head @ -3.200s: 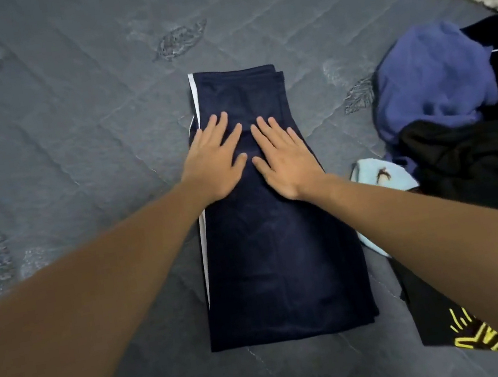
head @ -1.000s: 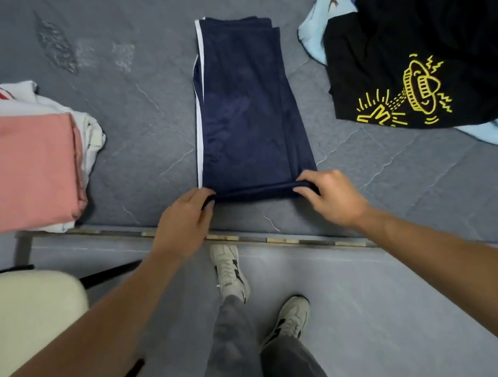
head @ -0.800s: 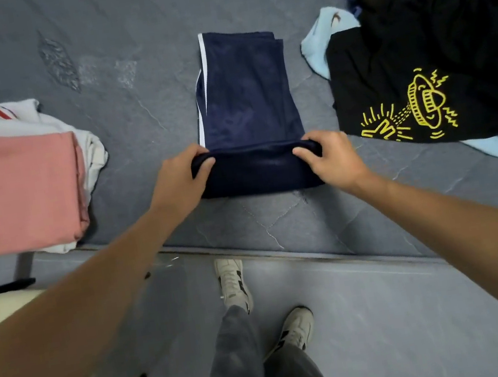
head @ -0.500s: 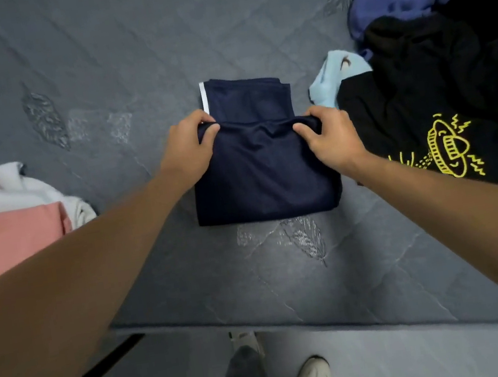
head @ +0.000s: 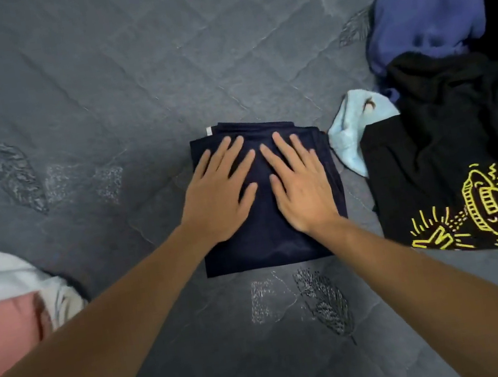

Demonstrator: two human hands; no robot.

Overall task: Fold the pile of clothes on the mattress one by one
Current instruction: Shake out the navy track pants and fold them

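— Now, where are the navy trousers (head: pixel 269 243)?
— Folded square mid-mattress (head: pixel 125 77), near its front edge; left hand (head: pixel 220 199) and right hand (head: pixel 301 188) press flat on top, fingers straight, gripping nothing.
— Handling?
— Probably soft, light, floppy; best lifted by scooping both side edges.

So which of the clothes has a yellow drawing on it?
The black shirt on the right of the mattress. It has a yellow drawing near its bottom edge; the navy, purple, light blue and pink clothes show none.
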